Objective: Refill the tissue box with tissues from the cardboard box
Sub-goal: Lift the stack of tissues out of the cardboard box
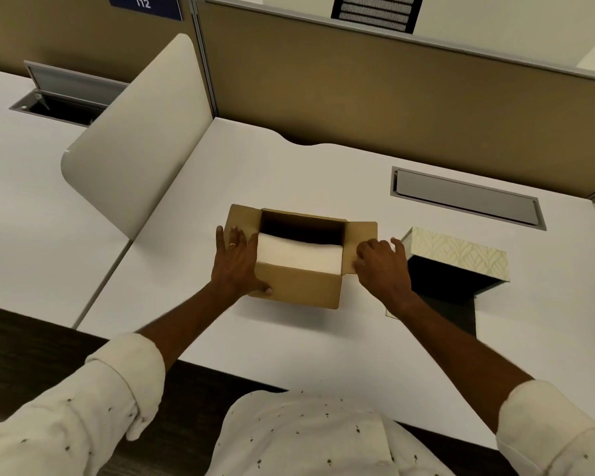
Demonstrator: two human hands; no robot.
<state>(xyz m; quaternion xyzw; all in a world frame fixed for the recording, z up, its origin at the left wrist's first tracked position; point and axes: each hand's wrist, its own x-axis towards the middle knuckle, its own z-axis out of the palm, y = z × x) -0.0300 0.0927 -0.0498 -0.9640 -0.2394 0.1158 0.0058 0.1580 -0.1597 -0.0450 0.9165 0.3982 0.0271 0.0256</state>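
Left grip (pixel 236 266) clasped round left end of cardboard box (pixel 299 286); right grip (pixel 382 266) pinching right flap (pixel 363 231). Tissues (pixel 299 250) stacked inside. Tissue box (pixel 457 252) just right of it, on bench (pixel 289 345).

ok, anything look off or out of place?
Tissue box seems tipped, dark open side toward the person. Far-left cable hatch stands open. Cardboard box, held by left hand and right hand, looks fine; nothing spilled.

L hand (pixel 234 263), R hand (pixel 382 270): palms down
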